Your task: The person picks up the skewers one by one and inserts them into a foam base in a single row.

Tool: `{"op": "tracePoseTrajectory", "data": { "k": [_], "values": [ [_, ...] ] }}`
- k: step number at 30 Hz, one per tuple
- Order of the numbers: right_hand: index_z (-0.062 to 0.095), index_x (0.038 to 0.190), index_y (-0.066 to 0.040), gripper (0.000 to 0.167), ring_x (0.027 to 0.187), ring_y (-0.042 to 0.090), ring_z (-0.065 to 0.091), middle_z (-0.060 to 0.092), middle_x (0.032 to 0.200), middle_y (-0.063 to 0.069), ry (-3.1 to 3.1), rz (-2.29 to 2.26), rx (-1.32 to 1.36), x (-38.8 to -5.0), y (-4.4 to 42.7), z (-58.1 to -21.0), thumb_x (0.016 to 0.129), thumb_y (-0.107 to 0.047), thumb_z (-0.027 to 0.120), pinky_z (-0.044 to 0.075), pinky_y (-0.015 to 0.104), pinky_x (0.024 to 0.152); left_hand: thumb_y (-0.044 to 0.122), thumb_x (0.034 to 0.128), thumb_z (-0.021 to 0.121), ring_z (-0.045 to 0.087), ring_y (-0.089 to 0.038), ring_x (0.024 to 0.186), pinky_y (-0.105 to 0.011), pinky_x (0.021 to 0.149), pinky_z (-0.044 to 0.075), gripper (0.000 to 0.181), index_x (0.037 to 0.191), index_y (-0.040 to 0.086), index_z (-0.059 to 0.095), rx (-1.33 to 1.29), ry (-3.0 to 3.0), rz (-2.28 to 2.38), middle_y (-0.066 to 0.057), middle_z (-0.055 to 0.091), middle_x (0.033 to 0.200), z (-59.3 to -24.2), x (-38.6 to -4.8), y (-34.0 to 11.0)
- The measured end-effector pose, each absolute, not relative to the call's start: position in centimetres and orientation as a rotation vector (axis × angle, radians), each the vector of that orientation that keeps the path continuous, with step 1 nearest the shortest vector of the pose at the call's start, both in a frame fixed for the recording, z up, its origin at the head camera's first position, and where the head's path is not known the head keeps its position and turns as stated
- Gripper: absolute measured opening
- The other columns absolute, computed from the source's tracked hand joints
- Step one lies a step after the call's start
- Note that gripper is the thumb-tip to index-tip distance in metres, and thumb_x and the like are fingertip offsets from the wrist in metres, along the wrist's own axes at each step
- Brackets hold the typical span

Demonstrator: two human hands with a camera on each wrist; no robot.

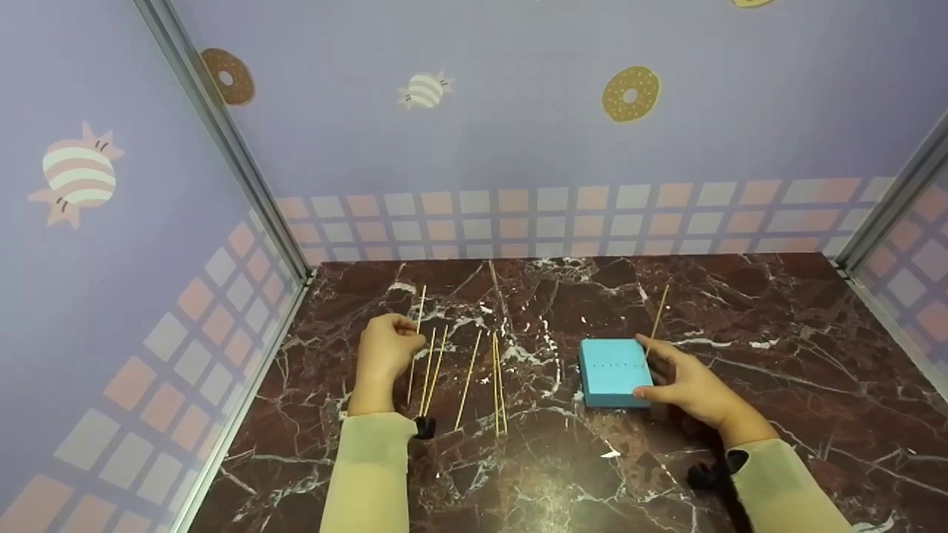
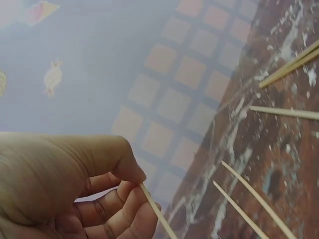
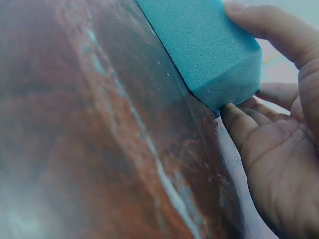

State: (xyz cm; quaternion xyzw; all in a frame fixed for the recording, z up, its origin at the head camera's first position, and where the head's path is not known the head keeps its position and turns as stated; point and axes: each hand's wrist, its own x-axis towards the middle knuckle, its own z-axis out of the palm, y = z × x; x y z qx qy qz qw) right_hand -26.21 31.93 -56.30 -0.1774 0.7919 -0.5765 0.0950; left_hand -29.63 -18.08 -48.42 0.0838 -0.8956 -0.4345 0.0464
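Note:
My left hand (image 1: 382, 358) pinches a thin wooden skewer (image 1: 422, 307) between thumb and fingers at the left of the table. In the left wrist view this skewer (image 2: 158, 215) runs down from the fingertips. A light-blue foam block (image 1: 612, 379) with a row of small dark holes sits right of centre. One skewer (image 1: 658, 317) stands tilted in the right end of that row. With thumb and fingers on its right side, my right hand (image 1: 689, 385) holds the block. The right wrist view shows the block (image 3: 209, 45) up close, without the standing skewer.
Several loose skewers (image 1: 468, 381) lie roughly lengthwise on the dark marbled table (image 1: 548, 459), just right of my left hand. A patterned lilac wall (image 1: 518, 133) rises behind the table, and another panel (image 1: 185, 244) borders it on the left.

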Motion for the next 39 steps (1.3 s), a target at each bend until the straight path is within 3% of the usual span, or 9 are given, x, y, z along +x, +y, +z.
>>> {"op": "tracePoseTrajectory", "data": {
  "k": [5,13,21,32,39],
  "values": [
    [0.023,0.175,0.010,0.104,0.165,0.062,0.028,0.021,0.182,0.039,2.375,-1.695,-0.529,-26.2,32.0,-56.3,0.097,-0.007,0.089,0.043,0.006,0.112,0.009,0.0971,0.075,0.072,-0.024,0.094,-0.041,0.084,0.058,0.026,0.122,0.006,0.081,0.188,-2.688,-1.358,-0.010,0.079,0.110,-47.6,-29.5,-17.1],
    [0.019,0.177,0.007,0.105,0.167,0.062,0.021,0.012,0.184,0.038,2.351,-1.678,-0.511,-26.1,32.0,-56.1,0.099,-0.009,0.088,0.045,0.008,0.112,0.008,0.0974,0.077,0.071,-0.019,0.082,-0.034,0.074,0.056,0.022,0.119,0.009,0.080,0.086,-2.580,-1.388,-0.009,0.079,0.110,-47.1,-29.3,-15.9],
    [0.022,0.176,0.009,0.105,0.165,0.061,0.027,0.016,0.183,0.039,2.357,-1.689,-0.525,-26.2,32.0,-56.2,0.097,-0.006,0.089,0.046,0.007,0.111,0.005,0.0945,0.078,0.074,-0.022,0.087,-0.038,0.079,0.060,0.020,0.114,0.011,0.080,0.014,-2.467,-1.391,-0.007,0.080,0.108,-46.7,-29.1,-14.3],
    [0.022,0.176,0.009,0.104,0.165,0.062,0.028,0.019,0.182,0.039,2.367,-1.687,-0.526,-26.4,31.9,-56.3,0.098,-0.008,0.088,0.046,0.007,0.111,-0.002,0.0927,0.075,0.074,-0.020,0.089,-0.026,0.078,0.060,0.020,0.109,0.008,0.079,-0.200,-2.342,-1.485,-0.012,0.080,0.104,-46.3,-29.0,-11.6],
    [0.020,0.177,0.007,0.104,0.166,0.062,0.024,0.016,0.183,0.038,2.359,-1.687,-0.506,-26.4,32.0,-56.5,0.098,-0.008,0.087,0.044,0.007,0.111,-0.001,0.0953,0.075,0.073,-0.019,0.092,-0.025,0.080,0.061,0.019,0.111,0.008,0.079,-0.329,-2.312,-1.505,-0.010,0.080,0.106,-45.7,-28.8,-9.0]
  ]
}}
